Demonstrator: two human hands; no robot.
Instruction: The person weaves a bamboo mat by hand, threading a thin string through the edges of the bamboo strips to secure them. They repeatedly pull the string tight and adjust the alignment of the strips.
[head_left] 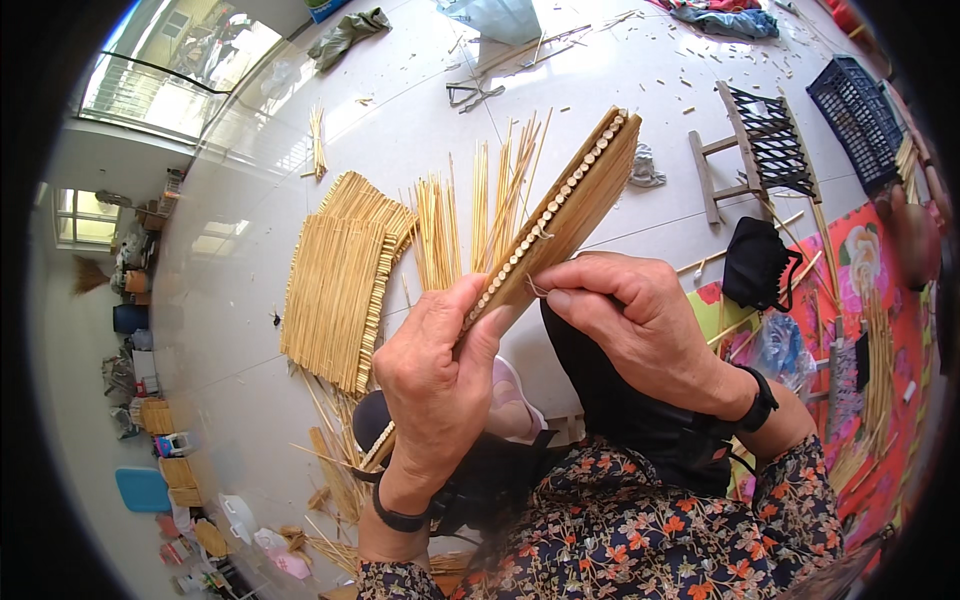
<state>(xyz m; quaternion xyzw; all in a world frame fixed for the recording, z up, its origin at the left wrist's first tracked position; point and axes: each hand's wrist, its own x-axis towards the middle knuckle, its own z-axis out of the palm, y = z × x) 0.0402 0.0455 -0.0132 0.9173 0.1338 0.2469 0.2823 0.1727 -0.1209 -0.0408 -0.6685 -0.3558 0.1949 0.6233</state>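
Observation:
My left hand (pixel 430 370) grips the lower part of a flat panel of straw-coloured stalks (pixel 588 205), thumb on one face and fingers round the other. The panel slants up to the right, its row of round cut stalk ends along the upper edge. Close against its right face, my right hand (pixel 635 315) is closed in a pinch. A thin thread-like strand (pixel 533 287) shows at those fingertips; whether a needle is there I cannot make out. A short loose thread end (pixel 545 235) sticks out higher on the panel.
Stacked stalk panels (pixel 335 290) lie left of my hands, with loose stalks (pixel 437 230) beyond. To the right are a wooden stool (pixel 745 135), a black crate (pixel 852 125), a black cloth bag (pixel 757 262), a clear plastic bag (pixel 785 345) and a red floral mat (pixel 865 215).

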